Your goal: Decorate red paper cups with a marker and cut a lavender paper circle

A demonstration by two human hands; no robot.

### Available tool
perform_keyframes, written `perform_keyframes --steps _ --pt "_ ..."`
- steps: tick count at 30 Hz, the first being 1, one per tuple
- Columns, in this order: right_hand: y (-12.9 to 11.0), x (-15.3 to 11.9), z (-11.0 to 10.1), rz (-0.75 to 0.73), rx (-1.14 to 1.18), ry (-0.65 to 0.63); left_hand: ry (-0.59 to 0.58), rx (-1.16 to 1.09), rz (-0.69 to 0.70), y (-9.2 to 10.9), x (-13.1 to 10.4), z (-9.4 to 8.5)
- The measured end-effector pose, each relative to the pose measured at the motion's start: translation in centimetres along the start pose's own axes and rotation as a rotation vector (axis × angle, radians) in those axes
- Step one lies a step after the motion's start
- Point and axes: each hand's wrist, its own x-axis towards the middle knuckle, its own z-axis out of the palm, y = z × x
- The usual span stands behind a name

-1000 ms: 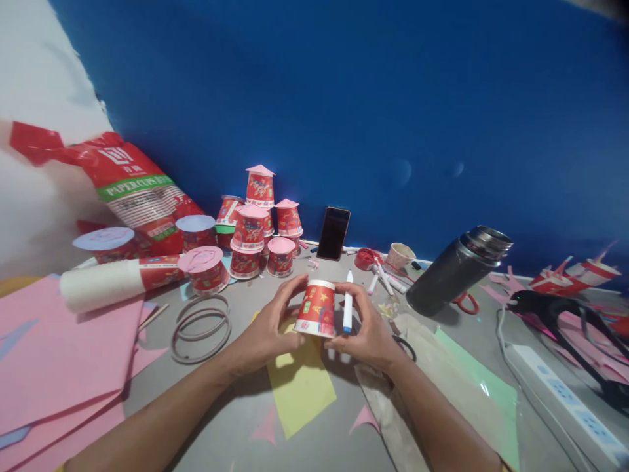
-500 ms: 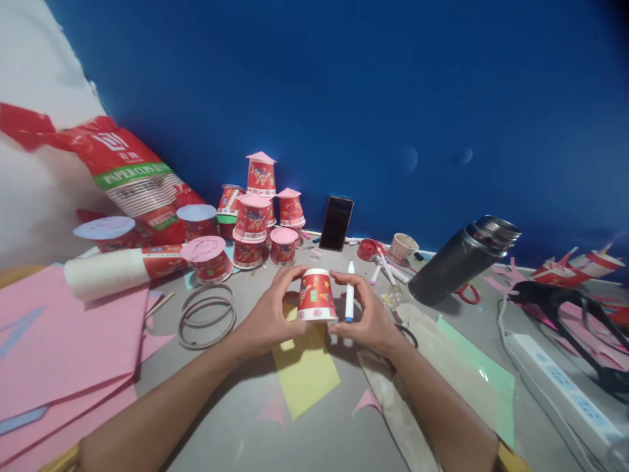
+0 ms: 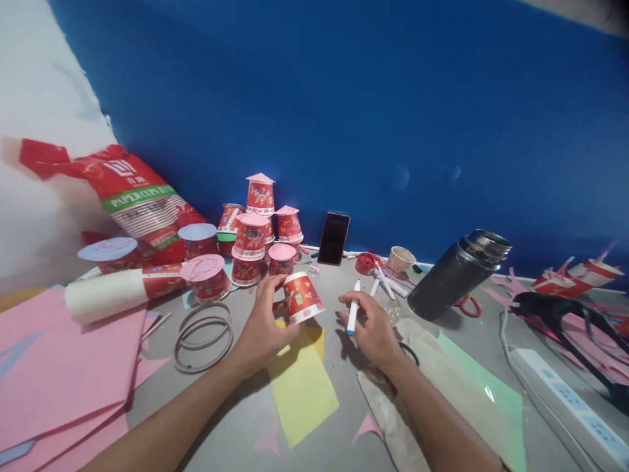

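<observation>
A red paper cup, upside down and tilted, is gripped at its left side by my left hand, thumb near the rim and fingers behind. To the right of it, apart from the cup, my right hand holds a white marker with a blue end pointing down. Below the cup lies a sheet of yellow paper on the grey table. Beyond my left hand stands a stack of red paper cups with pink paper cone tops.
A black phone leans against the blue wall. At right are a dark flask, red-handled scissors and a white power strip. Tape-like rings, pink paper and a bag of paper cups lie left.
My right hand has let go of the cup and drawn off to the right with the marker. The cup, in my left hand, has moved slightly left and tilted. The camera view has shifted slightly.
</observation>
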Motion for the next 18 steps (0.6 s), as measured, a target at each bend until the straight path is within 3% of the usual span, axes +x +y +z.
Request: perform_keyframes --steps 6,18 --pt "-0.33 -0.06 0.08 0.045 0.018 -0.05 -0.08 -0.116 -0.138 0.77 -0.09 0.08" --pt "-0.27 -0.13 0.02 0.017 0.028 -0.038 -0.03 0.045 0.033 0.07 -0.23 0.03"
